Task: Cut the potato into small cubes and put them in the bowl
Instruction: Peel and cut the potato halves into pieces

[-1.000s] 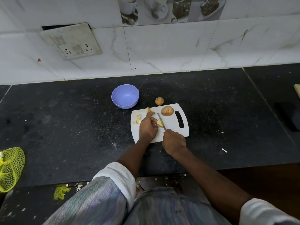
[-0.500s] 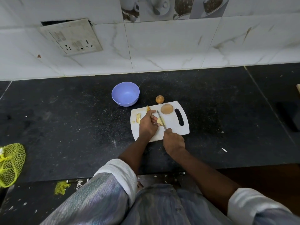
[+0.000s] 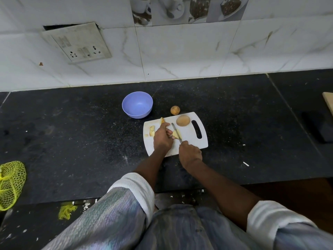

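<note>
On the black tabletop lies a white cutting board. The left hand presses down on a pale potato piece near the board's middle, its fingers curled over the piece. The right hand grips the handle of a knife, fingers wrapped tight round it, and the blade rests across the piece. More cut strips lie at the board's left side, and a potato half sits by the handle slot. A small whole potato lies just beyond the board. The purple bowl stands near the board's far left corner.
</note>
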